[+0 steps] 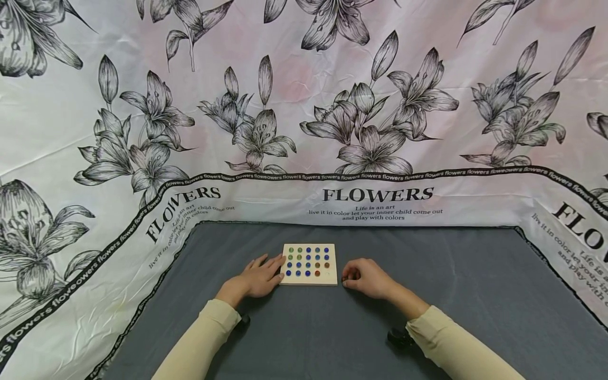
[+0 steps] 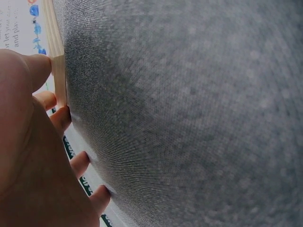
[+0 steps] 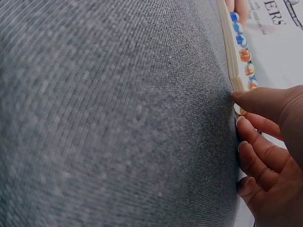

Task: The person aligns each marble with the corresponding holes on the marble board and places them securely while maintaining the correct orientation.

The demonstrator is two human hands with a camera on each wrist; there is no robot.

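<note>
Fingers of your left hand (image 1: 258, 277) lie nearly straight on the grey tabletop (image 1: 475, 295), tips touching the left edge of the wooden board (image 1: 309, 264), holding nothing. That board sits between both hands, its grid filled with glass marbles (image 1: 308, 262), blue, green and orange; one or two holes in the near row look empty, so little seems left. Your right hand (image 1: 366, 278) rests curled just beside the board's right edge; whether its grip holds a marble, I cannot tell.
</note>
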